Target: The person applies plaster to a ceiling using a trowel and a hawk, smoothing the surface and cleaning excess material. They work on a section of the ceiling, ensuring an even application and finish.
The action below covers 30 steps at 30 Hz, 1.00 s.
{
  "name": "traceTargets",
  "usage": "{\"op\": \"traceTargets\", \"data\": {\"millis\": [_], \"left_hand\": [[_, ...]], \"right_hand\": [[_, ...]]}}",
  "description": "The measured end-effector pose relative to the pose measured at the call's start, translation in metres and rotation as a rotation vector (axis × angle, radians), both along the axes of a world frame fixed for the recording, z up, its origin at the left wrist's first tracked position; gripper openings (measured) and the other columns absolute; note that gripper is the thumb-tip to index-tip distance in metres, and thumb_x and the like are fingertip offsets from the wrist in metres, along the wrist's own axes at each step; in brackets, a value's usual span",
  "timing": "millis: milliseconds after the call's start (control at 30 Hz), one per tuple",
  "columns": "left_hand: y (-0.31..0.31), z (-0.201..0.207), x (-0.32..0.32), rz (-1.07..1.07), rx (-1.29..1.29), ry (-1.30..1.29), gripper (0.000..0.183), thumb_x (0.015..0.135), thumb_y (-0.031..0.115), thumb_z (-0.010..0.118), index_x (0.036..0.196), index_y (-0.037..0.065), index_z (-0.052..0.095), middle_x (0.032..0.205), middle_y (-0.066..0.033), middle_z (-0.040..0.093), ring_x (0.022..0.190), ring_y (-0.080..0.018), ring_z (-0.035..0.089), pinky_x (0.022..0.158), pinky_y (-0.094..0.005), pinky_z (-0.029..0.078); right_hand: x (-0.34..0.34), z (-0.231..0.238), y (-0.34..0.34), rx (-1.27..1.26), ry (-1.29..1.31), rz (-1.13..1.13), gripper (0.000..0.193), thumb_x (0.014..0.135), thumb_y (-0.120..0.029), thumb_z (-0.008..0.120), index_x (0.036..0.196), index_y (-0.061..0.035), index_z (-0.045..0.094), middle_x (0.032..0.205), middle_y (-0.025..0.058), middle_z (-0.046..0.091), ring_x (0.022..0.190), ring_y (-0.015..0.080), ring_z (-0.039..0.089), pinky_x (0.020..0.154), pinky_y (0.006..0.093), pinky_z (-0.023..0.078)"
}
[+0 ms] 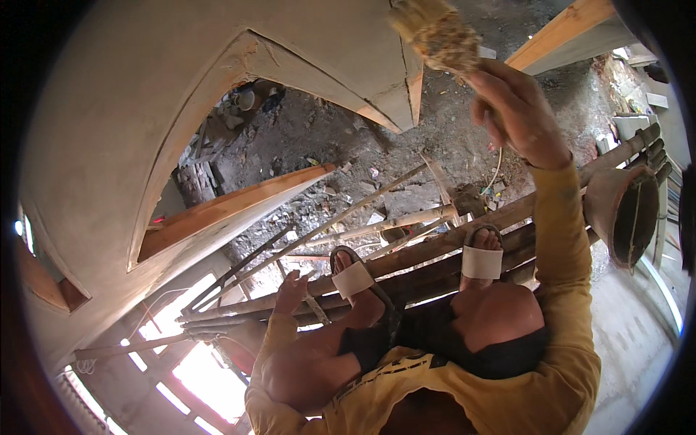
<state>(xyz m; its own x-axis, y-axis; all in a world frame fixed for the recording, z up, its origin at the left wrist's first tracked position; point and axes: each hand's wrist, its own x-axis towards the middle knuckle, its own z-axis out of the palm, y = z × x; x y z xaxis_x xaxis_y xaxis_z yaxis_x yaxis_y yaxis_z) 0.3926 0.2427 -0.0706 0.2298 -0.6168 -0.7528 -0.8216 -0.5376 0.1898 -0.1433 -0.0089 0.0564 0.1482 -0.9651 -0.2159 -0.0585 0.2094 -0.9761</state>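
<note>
My right hand [523, 112] is raised at the upper right, its fingers closed around a wide, worn brush [438, 40]. The brush has pale bristles and a rough, mottled body, and its bristle end is close to the grey plastered wall [319, 36] around an opening. Whether the bristles touch the wall I cannot tell. My left hand [291, 293] is low, beside my left knee, near the wooden poles. Its fingers look loosely stretched and nothing shows in them.
My sandalled feet rest on a scaffold of wooden poles [464, 239]. A dusty bucket [620, 214] hangs or stands at the poles' right end. Far below lies a rubble-strewn floor [304, 130]. Orange-brown wooden frame edges [232, 206] line the wall openings.
</note>
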Motion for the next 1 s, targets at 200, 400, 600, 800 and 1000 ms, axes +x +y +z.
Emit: {"op": "traceTargets", "data": {"millis": [200,400,600,800,1000], "left_hand": [[-0.032,0.008,-0.015,-0.124,-0.139,0.080,0.052,0.089,0.037,0.056,0.121,-0.004,0.051,0.115,-0.0226,0.059,0.102,-0.0317,0.061,0.088,-0.0383,0.047],[-0.052,-0.005,-0.048,-0.094,-0.119,0.104,0.050,0.089,0.039,0.057,0.120,-0.001,0.054,0.114,-0.0214,0.061,0.102,-0.0314,0.062,0.086,-0.0386,0.048],[-0.044,-0.009,-0.033,-0.168,-0.086,0.066,0.046,0.089,0.039,0.056,0.114,0.000,0.056,0.107,-0.0221,0.063,0.099,-0.0319,0.062,0.084,-0.0397,0.048],[-0.056,-0.006,-0.035,-0.165,0.014,0.040,0.062,0.089,0.045,0.054,0.126,-0.005,0.049,0.122,-0.0223,0.056,0.112,-0.0301,0.057,0.095,-0.0380,0.043],[-0.059,-0.021,-0.049,-0.145,-0.021,0.162,0.061,0.089,0.044,0.055,0.126,-0.004,0.049,0.121,-0.0221,0.057,0.109,-0.0321,0.058,0.093,-0.0381,0.044]], "right_hand": [[-0.006,-0.081,0.010,0.301,0.026,-0.014,0.034,0.093,-0.032,0.047,0.095,-0.0003,0.058,0.063,0.0040,0.055,0.039,0.0089,0.047,0.035,0.0236,0.037],[0.019,-0.167,-0.042,0.443,0.067,-0.005,0.035,0.091,-0.034,0.050,0.094,0.0007,0.058,0.065,0.0053,0.056,0.044,0.0103,0.050,0.040,0.0265,0.042],[0.010,0.015,-0.008,-0.197,-0.033,-0.031,0.034,0.096,-0.029,0.046,0.108,0.0011,0.057,0.060,0.0028,0.053,0.038,0.0056,0.043,0.034,0.0208,0.035],[-0.008,-0.006,0.025,-0.081,0.059,-0.173,0.034,0.095,-0.030,0.047,0.108,-0.0007,0.057,0.061,0.0027,0.053,0.038,0.0053,0.043,0.035,0.0208,0.035],[0.002,-0.125,-0.018,0.309,0.197,-0.001,0.032,0.092,-0.032,0.048,0.095,-0.0013,0.056,0.061,0.0059,0.053,0.044,0.0124,0.048,0.039,0.0277,0.041]]}}
